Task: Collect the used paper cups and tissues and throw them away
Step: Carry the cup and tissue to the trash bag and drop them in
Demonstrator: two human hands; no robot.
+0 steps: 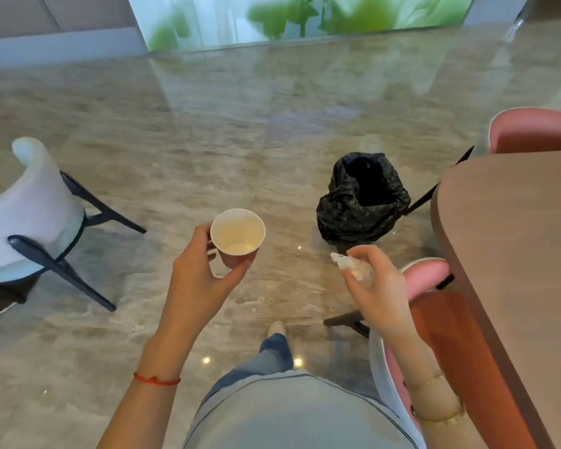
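Observation:
My left hand (pixel 196 277) holds a red paper cup (pixel 237 237) upright by its side; the white inside looks empty. My right hand (pixel 378 286) is closed on a crumpled white tissue (pixel 350 264), which pokes out past the fingers. A bin lined with a black bag (pixel 361 199) stands open on the floor ahead and to the right. The tissue hangs just short of the bin's near side, and the cup is to the bin's left.
A brown table (pixel 515 241) fills the right side, with pink chairs (pixel 428 273) tucked beside it. A white chair with dark legs (pixel 36 218) stands at the left. Glossy marble floor (pixel 208 140) spreads ahead. My leg and shoe (pixel 276 328) show below.

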